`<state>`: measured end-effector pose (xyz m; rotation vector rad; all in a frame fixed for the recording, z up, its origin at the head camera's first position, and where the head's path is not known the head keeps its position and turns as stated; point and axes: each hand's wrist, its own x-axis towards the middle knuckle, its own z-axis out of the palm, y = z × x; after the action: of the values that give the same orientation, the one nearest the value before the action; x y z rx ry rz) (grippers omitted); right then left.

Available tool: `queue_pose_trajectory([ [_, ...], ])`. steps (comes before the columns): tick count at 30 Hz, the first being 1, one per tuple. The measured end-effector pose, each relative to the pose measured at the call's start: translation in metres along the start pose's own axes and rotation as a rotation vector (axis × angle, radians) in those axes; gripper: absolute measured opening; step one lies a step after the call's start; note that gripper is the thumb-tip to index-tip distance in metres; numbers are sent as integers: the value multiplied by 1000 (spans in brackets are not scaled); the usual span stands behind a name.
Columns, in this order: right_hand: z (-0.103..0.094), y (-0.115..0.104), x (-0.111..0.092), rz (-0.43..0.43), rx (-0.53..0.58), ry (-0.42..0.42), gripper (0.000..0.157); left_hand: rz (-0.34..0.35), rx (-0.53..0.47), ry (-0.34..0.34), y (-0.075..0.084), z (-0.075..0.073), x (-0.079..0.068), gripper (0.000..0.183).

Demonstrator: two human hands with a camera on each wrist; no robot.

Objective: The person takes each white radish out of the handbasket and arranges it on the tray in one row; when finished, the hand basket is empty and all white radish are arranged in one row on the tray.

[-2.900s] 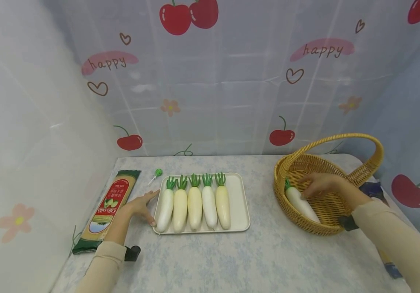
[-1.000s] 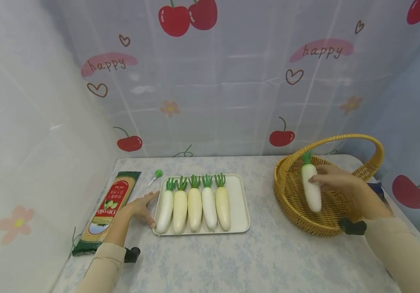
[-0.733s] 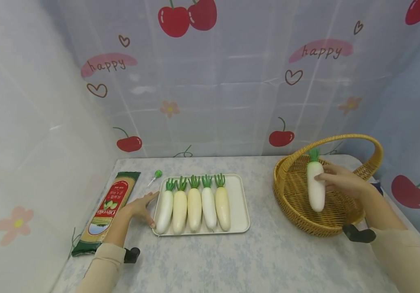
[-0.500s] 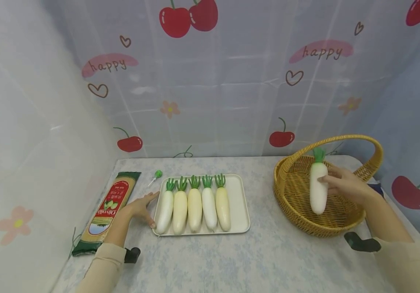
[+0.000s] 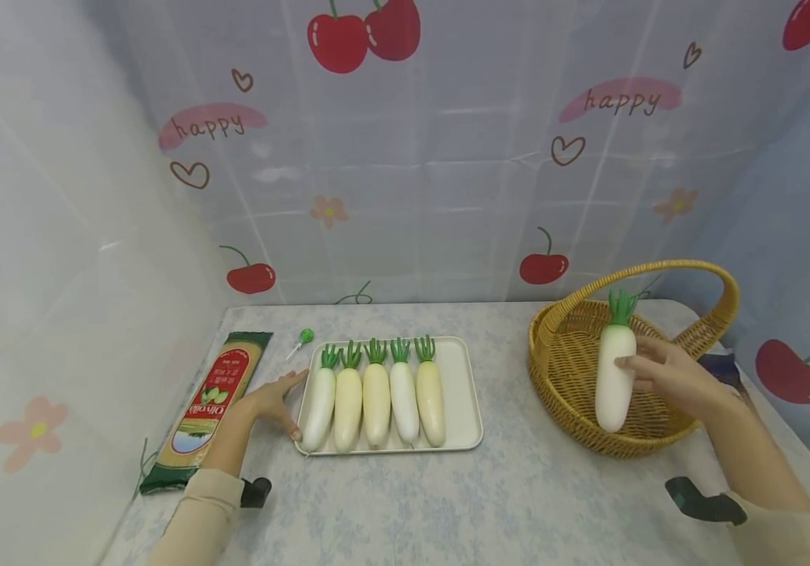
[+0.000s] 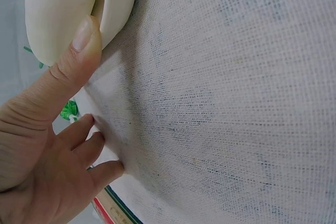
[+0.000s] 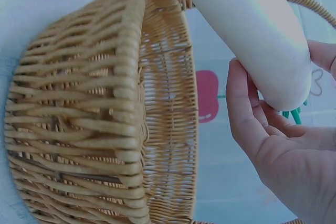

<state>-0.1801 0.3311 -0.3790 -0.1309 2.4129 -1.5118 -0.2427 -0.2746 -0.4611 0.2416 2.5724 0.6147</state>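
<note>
My right hand (image 5: 666,373) grips a white radish (image 5: 615,379) with green leaf stubs, thumb on one side and fingers on the other. It is held upright over the wicker basket (image 5: 574,424), under the arched handle. In the right wrist view the radish (image 7: 257,35) is above the basket's rim (image 7: 134,93). My left hand (image 5: 266,402) rests with spread fingers at the left edge of a cream tray (image 5: 463,393). Several white and yellowish radishes (image 5: 376,405) lie side by side on that tray, leaves to the back. The left thumb (image 6: 84,40) touches the tray's rim.
A pasta packet (image 5: 210,405) lies left of the tray, under the left forearm in this view. A green lollipop (image 5: 306,336) is behind the tray's left corner. A dark blue packet (image 5: 719,365) shows partly behind the basket. A printed curtain (image 5: 405,173) hangs behind the table.
The right hand has taken hold of the radish lying in the basket, lifted it upright and moved it right, then slightly toward me. The left hand has stayed at the tray.
</note>
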Motion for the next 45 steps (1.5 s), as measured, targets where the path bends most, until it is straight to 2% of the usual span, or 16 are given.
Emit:
queue_pose_trajectory([
  [13, 25, -3, -21, -12, -108, 70, 71, 15, 7, 8, 2, 0, -2, 121],
  [17, 30, -3, -26, -13, -74, 50, 71, 2, 5, 7, 0, 1, -1, 122],
  [23, 38, -5, -32, -21, -82, 52, 70, -4, 5, 8, -1, 2, 0, 122],
  [34, 56, -7, -38, -54, -64, 34, 67, 20, 12, 12, 0, 1, -2, 120],
  [45, 73, -9, -38, -68, 18, -32, 68, 24, -7, 7, -3, 2, -1, 121],
])
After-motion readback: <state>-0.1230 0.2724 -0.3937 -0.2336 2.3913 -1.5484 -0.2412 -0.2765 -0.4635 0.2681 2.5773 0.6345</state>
